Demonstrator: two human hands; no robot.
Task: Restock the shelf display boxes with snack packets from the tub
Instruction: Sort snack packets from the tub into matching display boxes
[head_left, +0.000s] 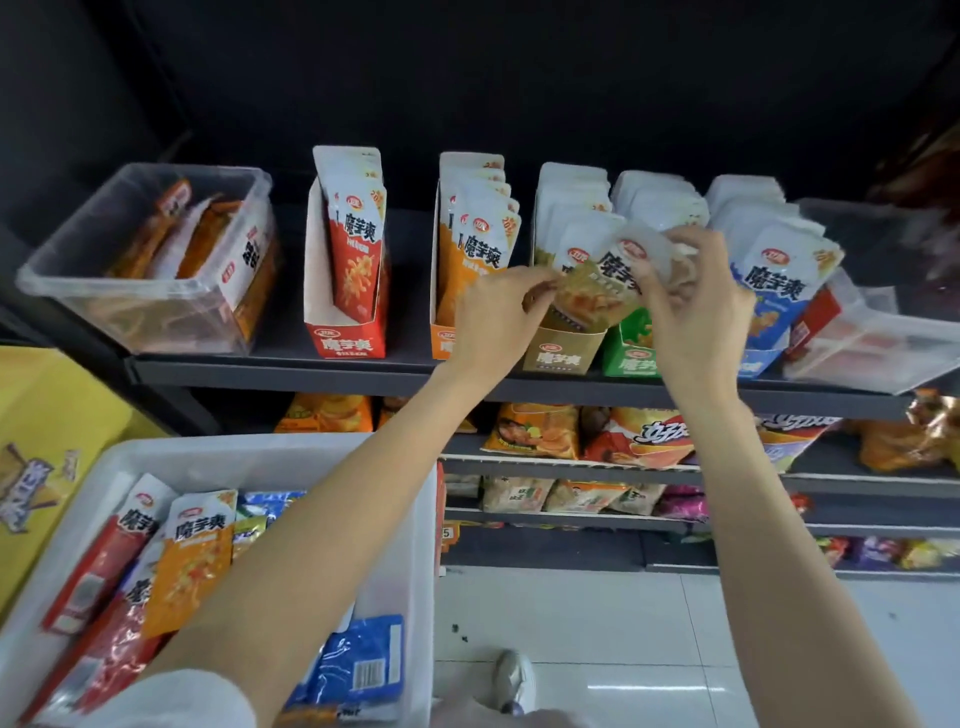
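Observation:
Both my hands hold one tan snack packet (597, 291) over the front of the tan display box (558, 356) on the dark shelf. My left hand (498, 317) pinches its lower left corner. My right hand (691, 291) grips its top right part. Red (345, 343), orange (441, 345), green (631, 358) and blue (756, 366) display boxes stand in the same row, each with upright packets. The white tub (410, 525) at lower left holds red, orange and blue packets, partly hidden by my left forearm.
A clear bin (145, 317) with orange packets stands at the shelf's left end, another clear bin (872, 358) at the right end. Lower shelves (571, 462) carry chip bags. A yellow carton (47, 447) sits left of the tub. White tiled floor and a shoe (514, 680) lie below.

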